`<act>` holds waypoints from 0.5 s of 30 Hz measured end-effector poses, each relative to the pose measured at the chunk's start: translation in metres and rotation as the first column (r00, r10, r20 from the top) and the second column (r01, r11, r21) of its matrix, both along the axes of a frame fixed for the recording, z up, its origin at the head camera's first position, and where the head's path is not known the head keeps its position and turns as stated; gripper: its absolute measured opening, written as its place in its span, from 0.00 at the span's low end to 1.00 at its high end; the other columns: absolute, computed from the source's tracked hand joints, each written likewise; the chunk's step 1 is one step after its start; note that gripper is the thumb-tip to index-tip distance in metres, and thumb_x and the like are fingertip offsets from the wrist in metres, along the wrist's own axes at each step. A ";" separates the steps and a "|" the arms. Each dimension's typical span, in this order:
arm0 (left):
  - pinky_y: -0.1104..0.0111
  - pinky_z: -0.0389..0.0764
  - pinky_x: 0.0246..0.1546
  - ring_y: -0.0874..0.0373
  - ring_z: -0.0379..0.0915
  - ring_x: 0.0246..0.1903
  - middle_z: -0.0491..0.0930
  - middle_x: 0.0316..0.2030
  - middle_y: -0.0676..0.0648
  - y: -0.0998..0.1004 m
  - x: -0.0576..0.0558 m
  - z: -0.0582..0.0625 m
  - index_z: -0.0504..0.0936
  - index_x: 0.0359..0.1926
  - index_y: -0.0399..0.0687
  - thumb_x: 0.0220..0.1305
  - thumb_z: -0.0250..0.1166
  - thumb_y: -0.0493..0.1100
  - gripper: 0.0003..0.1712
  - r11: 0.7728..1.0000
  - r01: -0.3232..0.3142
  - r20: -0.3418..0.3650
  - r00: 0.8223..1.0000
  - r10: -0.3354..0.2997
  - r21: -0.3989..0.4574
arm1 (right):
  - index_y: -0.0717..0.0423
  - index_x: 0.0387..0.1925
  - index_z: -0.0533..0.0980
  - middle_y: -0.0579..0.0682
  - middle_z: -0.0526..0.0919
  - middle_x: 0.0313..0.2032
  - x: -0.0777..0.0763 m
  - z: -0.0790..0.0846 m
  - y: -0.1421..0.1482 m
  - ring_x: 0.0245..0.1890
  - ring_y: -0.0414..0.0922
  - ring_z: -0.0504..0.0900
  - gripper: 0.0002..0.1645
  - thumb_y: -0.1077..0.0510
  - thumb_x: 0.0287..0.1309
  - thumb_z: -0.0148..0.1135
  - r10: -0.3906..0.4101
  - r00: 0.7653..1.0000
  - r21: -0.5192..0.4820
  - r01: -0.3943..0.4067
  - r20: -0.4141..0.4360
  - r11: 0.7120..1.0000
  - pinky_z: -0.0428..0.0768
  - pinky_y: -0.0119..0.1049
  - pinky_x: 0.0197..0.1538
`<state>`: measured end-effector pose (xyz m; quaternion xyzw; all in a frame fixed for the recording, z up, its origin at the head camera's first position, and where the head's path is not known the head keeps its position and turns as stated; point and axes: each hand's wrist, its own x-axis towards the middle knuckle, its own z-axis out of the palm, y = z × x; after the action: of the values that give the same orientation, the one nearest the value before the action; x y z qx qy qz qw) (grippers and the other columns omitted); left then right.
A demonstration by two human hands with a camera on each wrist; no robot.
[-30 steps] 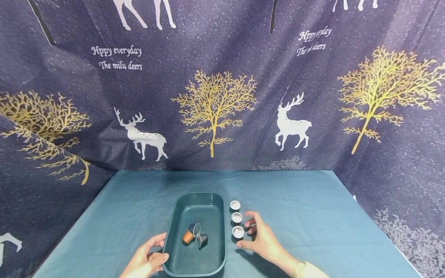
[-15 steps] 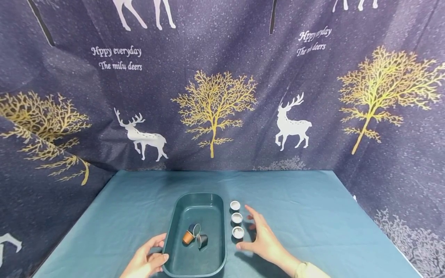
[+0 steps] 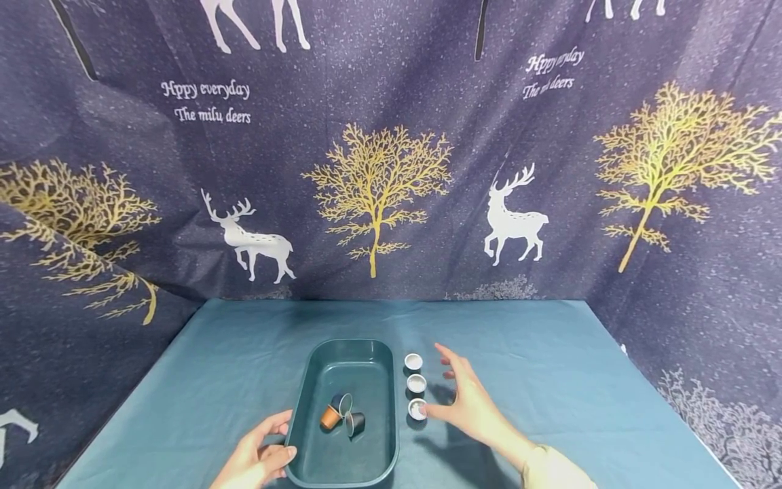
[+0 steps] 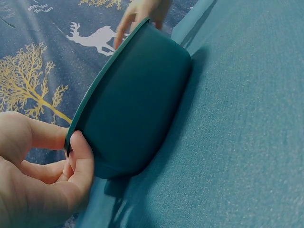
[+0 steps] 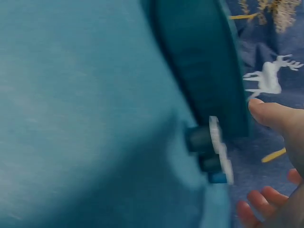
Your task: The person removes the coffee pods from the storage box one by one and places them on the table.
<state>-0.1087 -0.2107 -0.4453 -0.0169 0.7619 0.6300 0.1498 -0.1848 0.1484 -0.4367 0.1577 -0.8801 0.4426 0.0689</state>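
My left hand (image 3: pixel 258 449) pinches the left rim of a deep green tray (image 3: pixel 396 380) between thumb and fingers; the left wrist view shows the thumb on the tray's outer wall (image 4: pixel 137 99). Three used-looking coffee capsules lie tipped over inside: an orange capsule (image 3: pixel 330 418), a black capsule (image 3: pixel 356 424) and a dark blue capsule (image 3: pixel 343 402). Right of the tray three capsules stand in a row, silver side up: a far capsule (image 3: pixel 413 361), a middle capsule (image 3: pixel 417 384) and a near capsule (image 3: pixel 417 409). My right hand (image 3: pixel 467 401) hovers beside them, fingers spread and holding nothing, its thumb overlapping the near capsule in view.
A blue-green cloth (image 3: pixel 537 367) covers the table. Behind it hangs a dark curtain (image 3: pixel 427 258) printed with deer and trees. In the right wrist view the row of capsules (image 5: pixel 209 147) is blurred beside the tray.
My right hand has risen slightly and shifted to the right, its fingers spreading wider and away from the capsules. The left hand, tray and capsules have stayed put.
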 end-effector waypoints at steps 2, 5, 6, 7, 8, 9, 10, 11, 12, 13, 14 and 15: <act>0.62 0.80 0.36 0.56 0.75 0.34 0.61 0.53 0.32 0.000 0.000 0.000 0.48 0.72 0.21 0.67 0.60 0.37 0.43 1.000 0.002 0.004 1.000 -0.002 0.004 | 0.41 0.74 0.59 0.54 0.71 0.60 -0.005 0.010 0.000 0.55 0.54 0.77 0.64 0.52 0.35 0.84 -0.003 1.000 0.005 0.003 -0.006 1.000 0.79 0.51 0.51; 0.62 0.80 0.36 0.57 0.75 0.34 0.61 0.53 0.33 0.000 0.000 0.000 0.48 0.72 0.21 0.67 0.60 0.37 0.43 1.000 0.006 0.004 1.000 -0.006 0.010 | 0.41 0.74 0.59 0.53 0.71 0.60 -0.010 0.025 -0.001 0.55 0.50 0.76 0.61 0.53 0.38 0.83 0.013 1.000 0.001 -0.013 -0.013 1.000 0.79 0.49 0.51; 0.62 0.80 0.36 0.57 0.75 0.34 0.61 0.53 0.33 -0.001 0.000 0.000 0.48 0.72 0.21 0.67 0.60 0.37 0.43 1.000 0.007 0.004 1.000 -0.007 0.012 | 0.42 0.73 0.60 0.53 0.72 0.60 -0.012 0.029 -0.002 0.55 0.49 0.76 0.61 0.52 0.38 0.83 0.019 1.000 0.003 -0.019 -0.019 1.000 0.79 0.48 0.51; 0.62 0.80 0.36 0.57 0.75 0.34 0.61 0.53 0.33 -0.001 0.000 0.000 0.48 0.72 0.21 0.67 0.60 0.37 0.43 1.000 0.007 0.005 1.000 -0.007 0.013 | 0.42 0.73 0.60 0.53 0.72 0.60 -0.013 0.034 -0.003 0.55 0.50 0.76 0.60 0.52 0.39 0.82 0.026 0.999 -0.005 -0.027 -0.021 1.000 0.79 0.48 0.51; 0.62 0.80 0.36 0.57 0.75 0.34 0.60 0.53 0.33 -0.001 0.000 0.000 0.48 0.72 0.22 0.67 0.60 0.37 0.43 1.000 0.007 0.004 1.000 -0.007 0.013 | 0.42 0.73 0.60 0.52 0.72 0.60 -0.015 0.038 -0.005 0.55 0.49 0.76 0.59 0.52 0.40 0.82 0.033 0.999 -0.009 -0.033 -0.020 0.999 0.79 0.47 0.51; 0.62 0.80 0.36 0.57 0.75 0.33 0.60 0.53 0.33 -0.001 0.000 0.000 0.48 0.72 0.22 0.67 0.60 0.37 0.43 1.000 0.008 0.004 1.000 -0.008 0.013 | 0.41 0.73 0.60 0.52 0.72 0.60 -0.016 0.042 -0.007 0.55 0.49 0.76 0.59 0.52 0.40 0.82 0.038 0.999 -0.008 -0.039 -0.020 0.999 0.79 0.47 0.52; 0.63 0.80 0.36 0.58 0.75 0.33 0.60 0.53 0.33 -0.001 0.000 0.000 0.48 0.72 0.22 0.67 0.60 0.37 0.43 1.000 0.008 0.003 1.000 -0.008 0.012 | 0.41 0.73 0.60 0.51 0.72 0.60 -0.017 0.046 -0.009 0.55 0.48 0.76 0.58 0.52 0.41 0.82 0.043 0.999 -0.007 -0.043 -0.021 0.999 0.79 0.46 0.52; 0.63 0.81 0.36 0.58 0.75 0.33 0.60 0.53 0.33 -0.001 0.000 0.000 0.48 0.72 0.22 0.67 0.60 0.37 0.43 1.000 0.009 0.000 1.000 -0.009 0.009 | 0.41 0.72 0.61 0.51 0.72 0.60 -0.018 0.049 -0.010 0.55 0.48 0.76 0.58 0.52 0.41 0.82 0.049 0.999 -0.005 -0.049 -0.023 0.999 0.79 0.46 0.52; 0.63 0.81 0.36 0.58 0.75 0.32 0.60 0.53 0.33 -0.001 0.000 0.000 0.48 0.72 0.22 0.67 0.60 0.37 0.43 1.000 0.011 -0.003 1.000 -0.011 0.009 | 0.41 0.72 0.61 0.50 0.72 0.60 -0.020 0.052 -0.012 0.54 0.47 0.76 0.57 0.52 0.41 0.82 0.056 0.998 0.000 -0.056 -0.023 0.998 0.79 0.46 0.52; 0.63 0.81 0.36 0.59 0.75 0.31 0.61 0.53 0.33 -0.001 0.000 0.000 0.48 0.72 0.21 0.67 0.61 0.37 0.43 1.000 0.012 -0.006 1.000 -0.012 0.007 | 0.40 0.72 0.61 0.50 0.72 0.60 -0.021 0.056 -0.014 0.54 0.46 0.76 0.57 0.52 0.42 0.81 0.062 0.998 0.002 -0.062 -0.023 0.998 0.79 0.46 0.52; 0.64 0.81 0.36 0.59 0.74 0.31 0.61 0.53 0.33 -0.001 0.001 0.000 0.48 0.72 0.21 0.67 0.61 0.37 0.43 1.000 0.014 -0.008 1.000 -0.014 0.007 | 0.41 0.72 0.62 0.50 0.73 0.59 -0.022 0.059 -0.016 0.54 0.46 0.76 0.56 0.52 0.42 0.81 0.071 0.997 0.012 -0.070 -0.030 0.997 0.80 0.45 0.52; 0.64 0.81 0.35 0.60 0.74 0.30 0.61 0.53 0.33 -0.001 0.001 0.000 0.48 0.72 0.21 0.67 0.61 0.37 0.43 1.000 0.015 -0.011 1.000 -0.015 0.006 | 0.41 0.72 0.62 0.50 0.73 0.59 -0.024 0.062 -0.018 0.53 0.46 0.76 0.55 0.52 0.43 0.81 0.079 0.996 0.018 -0.078 -0.033 0.997 0.80 0.44 0.51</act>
<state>-0.1079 -0.2120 -0.4453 -0.0072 0.7608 0.6313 0.1502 -0.2085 0.1303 -0.3748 0.2001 -0.8755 0.4350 0.0650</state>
